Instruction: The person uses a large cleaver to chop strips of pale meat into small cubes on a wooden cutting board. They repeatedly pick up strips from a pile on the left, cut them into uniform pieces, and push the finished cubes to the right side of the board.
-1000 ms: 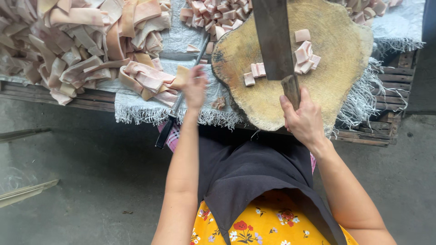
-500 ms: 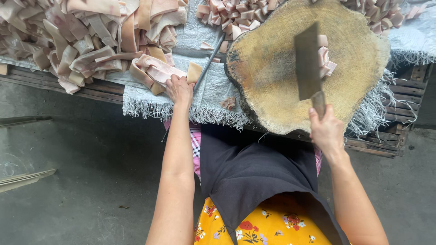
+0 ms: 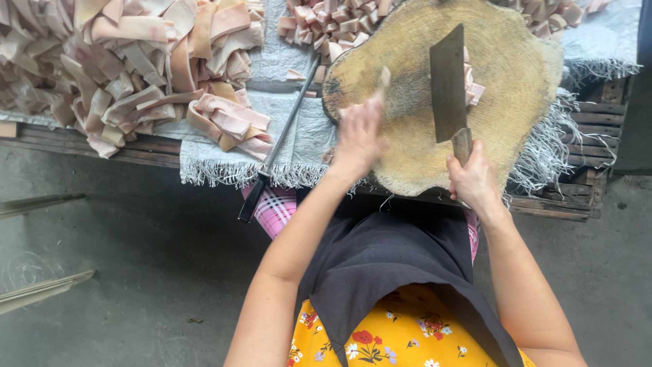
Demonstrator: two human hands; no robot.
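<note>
My right hand grips the wooden handle of a broad cleaver, whose blade lies over the round wooden chopping block. Small pink cut pieces sit on the block just right of the blade. My left hand is blurred over the block's left side and holds a pale strip of pork skin. A large heap of long pale pink strips lies to the left on a grey cloth.
A sharpening steel with a black handle lies slanted on the frayed grey cloth. More cut cubes pile behind the block. Everything rests on a wooden pallet above a concrete floor.
My left hand has left the strip heap and moved right onto the block with a strip. The cleaver has stayed over the block, its blade tilted slightly.
</note>
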